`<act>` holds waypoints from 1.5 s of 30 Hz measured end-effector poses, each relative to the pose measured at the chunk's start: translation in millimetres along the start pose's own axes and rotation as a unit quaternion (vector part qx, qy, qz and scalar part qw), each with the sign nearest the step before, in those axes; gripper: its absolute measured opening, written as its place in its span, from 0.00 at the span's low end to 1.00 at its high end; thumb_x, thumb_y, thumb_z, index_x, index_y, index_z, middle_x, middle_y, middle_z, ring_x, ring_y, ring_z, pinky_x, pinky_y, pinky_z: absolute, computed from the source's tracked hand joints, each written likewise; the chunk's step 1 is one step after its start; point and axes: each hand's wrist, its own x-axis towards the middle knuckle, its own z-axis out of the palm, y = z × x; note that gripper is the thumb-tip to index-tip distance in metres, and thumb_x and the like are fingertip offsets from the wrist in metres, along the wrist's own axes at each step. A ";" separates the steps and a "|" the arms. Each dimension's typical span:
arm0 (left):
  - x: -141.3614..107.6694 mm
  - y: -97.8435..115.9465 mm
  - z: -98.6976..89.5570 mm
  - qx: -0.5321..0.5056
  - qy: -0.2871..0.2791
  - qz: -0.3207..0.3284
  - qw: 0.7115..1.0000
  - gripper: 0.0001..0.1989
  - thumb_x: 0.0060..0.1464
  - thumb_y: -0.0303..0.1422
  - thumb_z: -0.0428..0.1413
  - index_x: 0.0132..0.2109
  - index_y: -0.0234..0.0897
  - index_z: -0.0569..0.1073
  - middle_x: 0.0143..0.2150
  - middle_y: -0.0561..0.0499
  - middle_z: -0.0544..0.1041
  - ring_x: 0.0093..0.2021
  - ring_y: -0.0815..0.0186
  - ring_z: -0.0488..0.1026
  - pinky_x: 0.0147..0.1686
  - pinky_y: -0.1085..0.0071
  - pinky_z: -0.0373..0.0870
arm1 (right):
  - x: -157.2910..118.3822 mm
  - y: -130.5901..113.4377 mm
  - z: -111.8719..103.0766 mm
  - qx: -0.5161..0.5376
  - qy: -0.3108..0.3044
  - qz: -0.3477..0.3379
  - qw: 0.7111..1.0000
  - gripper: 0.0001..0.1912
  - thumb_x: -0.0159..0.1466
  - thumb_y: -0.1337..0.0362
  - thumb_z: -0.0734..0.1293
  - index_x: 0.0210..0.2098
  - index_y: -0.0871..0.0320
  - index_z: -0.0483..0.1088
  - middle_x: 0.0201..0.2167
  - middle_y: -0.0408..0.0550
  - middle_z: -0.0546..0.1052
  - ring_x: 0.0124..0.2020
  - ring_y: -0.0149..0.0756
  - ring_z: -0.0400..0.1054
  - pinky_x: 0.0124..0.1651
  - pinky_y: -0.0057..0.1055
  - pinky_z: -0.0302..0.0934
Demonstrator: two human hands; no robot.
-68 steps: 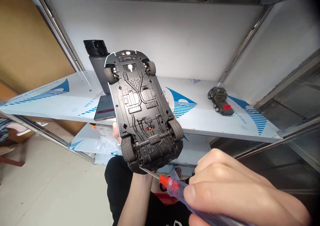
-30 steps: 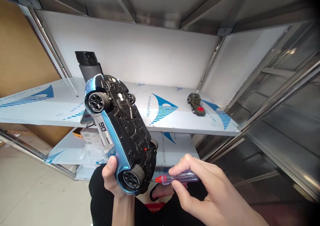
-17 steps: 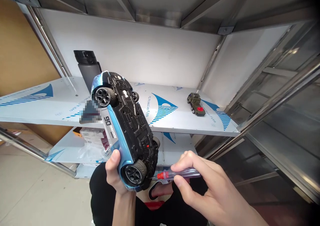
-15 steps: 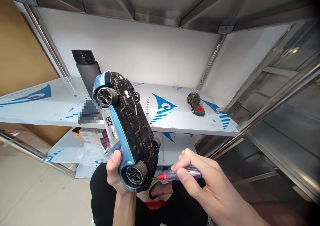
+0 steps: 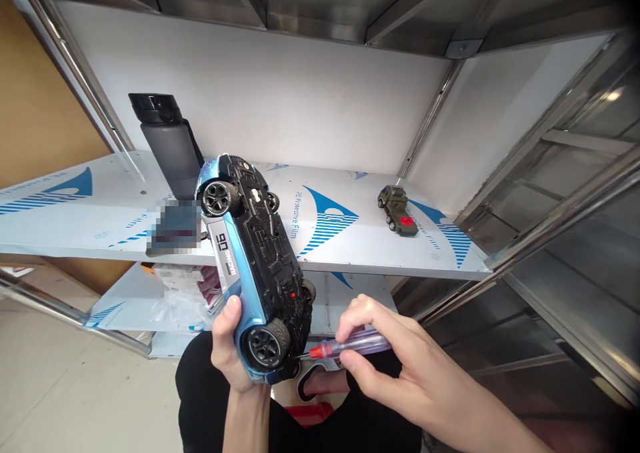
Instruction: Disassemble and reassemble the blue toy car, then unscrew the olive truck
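From far off, I see my left grip point(image 5: 234, 361) curled tight around the low end of the toy car point(image 5: 265, 253). The car is tilted, held up in front of the shelf point(image 5: 113, 206). It has shiny blue sides, a bumpy black belly and round, ridged tires. My right grip point(image 5: 400, 363) pinches the see-through screwdriver point(image 5: 361, 343), whose thin tip is at the car's low end. The smooth, dark bottle point(image 5: 170, 147) has its lid on, so I can't see inside. Crinkly clear plastic point(image 5: 176, 309) lies on the lower shelf point(image 5: 116, 301).
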 end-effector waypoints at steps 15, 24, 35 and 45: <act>6.7 0.1 1.2 0.004 0.016 -0.001 1.000 0.20 0.60 0.48 0.62 0.50 0.39 0.84 0.40 0.49 0.87 0.35 0.54 0.85 0.43 0.59 0.85 | 12.3 3.9 -4.9 0.032 -0.009 0.063 0.997 0.11 0.69 0.69 0.69 0.46 0.49 0.67 0.37 0.35 0.74 0.35 0.27 0.68 0.41 0.22 0.64; 7.2 -2.0 -5.6 0.022 -0.010 -0.035 0.999 0.24 0.61 0.51 0.59 0.53 0.38 0.84 0.39 0.44 0.87 0.34 0.50 0.85 0.42 0.52 0.85 | 15.3 9.2 -1.9 0.132 -0.035 0.095 0.986 0.07 0.78 0.59 0.61 0.43 0.53 0.66 0.29 0.37 0.71 0.28 0.27 0.66 0.34 0.23 0.64; 5.9 -2.5 1.1 0.014 -0.022 -0.029 0.999 0.24 0.60 0.50 0.60 0.53 0.38 0.84 0.41 0.43 0.87 0.34 0.51 0.84 0.41 0.53 0.84 | 13.8 9.4 -2.5 0.114 -0.021 0.088 0.989 0.07 0.76 0.59 0.65 0.41 0.53 0.70 0.31 0.38 0.73 0.31 0.28 0.69 0.37 0.24 0.63; 6.7 -1.1 9.3 0.019 -0.006 0.012 1.000 0.24 0.62 0.48 0.58 0.57 0.39 0.83 0.37 0.47 0.86 0.36 0.50 0.84 0.45 0.53 0.84 | 9.8 8.7 -13.5 0.030 -0.061 0.051 0.996 0.09 0.72 0.68 0.68 0.48 0.48 0.67 0.45 0.39 0.72 0.41 0.29 0.68 0.45 0.25 0.63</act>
